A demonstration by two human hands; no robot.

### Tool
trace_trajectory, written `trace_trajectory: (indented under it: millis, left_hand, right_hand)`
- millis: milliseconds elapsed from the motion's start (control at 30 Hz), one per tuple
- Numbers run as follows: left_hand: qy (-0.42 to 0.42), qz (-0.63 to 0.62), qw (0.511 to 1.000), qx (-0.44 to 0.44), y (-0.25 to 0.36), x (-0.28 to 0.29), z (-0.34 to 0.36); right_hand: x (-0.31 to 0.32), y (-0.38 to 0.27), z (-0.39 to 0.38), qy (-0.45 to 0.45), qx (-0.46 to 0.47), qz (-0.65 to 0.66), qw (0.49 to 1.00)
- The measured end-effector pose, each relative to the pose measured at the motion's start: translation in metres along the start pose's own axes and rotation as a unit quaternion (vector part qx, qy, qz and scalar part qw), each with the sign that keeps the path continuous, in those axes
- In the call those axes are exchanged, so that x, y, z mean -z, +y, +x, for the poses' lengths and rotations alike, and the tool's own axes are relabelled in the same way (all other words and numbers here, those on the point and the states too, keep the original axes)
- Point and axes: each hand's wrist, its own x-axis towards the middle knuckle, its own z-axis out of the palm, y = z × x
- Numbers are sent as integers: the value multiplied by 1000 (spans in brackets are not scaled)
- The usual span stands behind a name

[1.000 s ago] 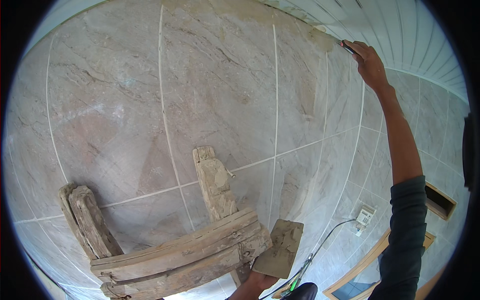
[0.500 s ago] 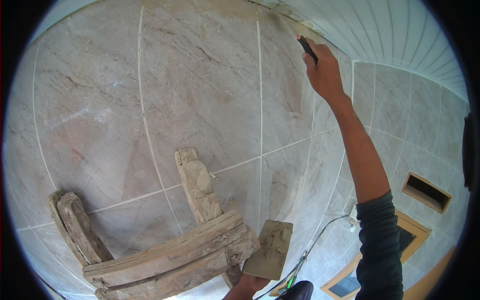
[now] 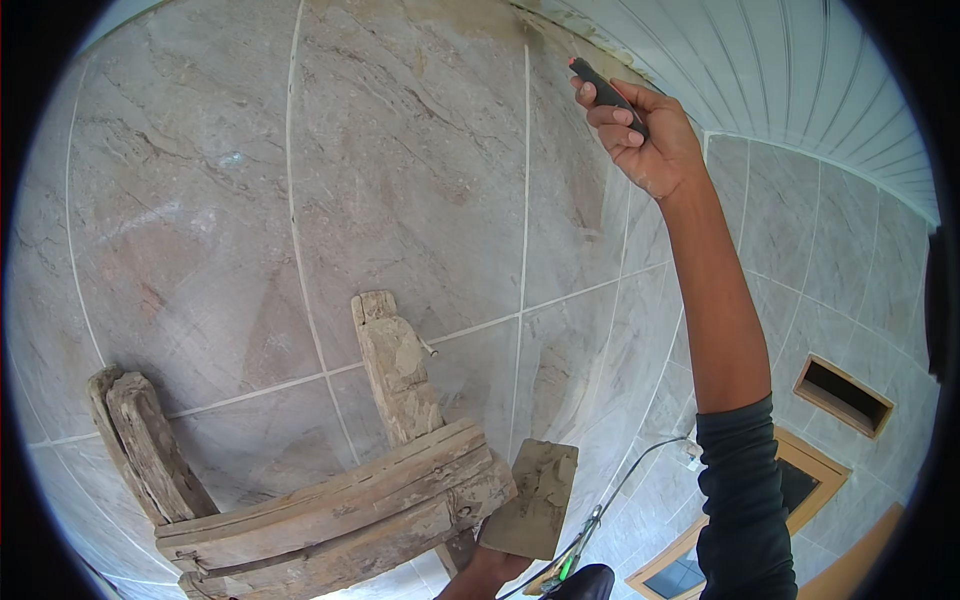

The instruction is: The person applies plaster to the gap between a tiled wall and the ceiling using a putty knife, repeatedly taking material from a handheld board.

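Observation:
High on the tiled wall (image 3: 400,200), my right hand (image 3: 655,140) is closed around the black handle of a hand tool (image 3: 610,95). The handle has a red tip, and its working end is hard to make out against the wall. My fingers are curled toward me, near the wall's top edge. Low in the middle, my left hand (image 3: 490,572) holds a flat rectangular board (image 3: 535,500) smeared with grey mortar. The board covers most of my left fingers.
A rough wooden scaffold or trestle (image 3: 330,520) stands in front of me, its posts leaning near the wall. White ceiling panels (image 3: 760,60) meet the wall above. At right are a wood-framed opening (image 3: 843,395), a framed window (image 3: 800,480) and a cable (image 3: 630,470).
My right wrist has turned, so the curled fingers now show, and the tool handle has shifted slightly left and up. The left hand and board have barely moved.

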Motion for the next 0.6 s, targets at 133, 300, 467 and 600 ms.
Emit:
trace_trajectory:
  millis: [133,300,467,600]
  left_hand:
    - [-17,5,1000,0,0,0,0]
    - [4,28,1000,-13,0,-4,1]
    - [-46,12,999,-2,0,-6,-1]
    - [-19,7,1000,-1,-2,-8,0]
  right_hand:
    - [-6,-15,17,11,-25,38,999]
    - [-31,-38,34,75,-24,-48,996]
    - [-35,-75,44,81,-39,-55,994]
    - [-29,-71,13,43,-20,-70,996]
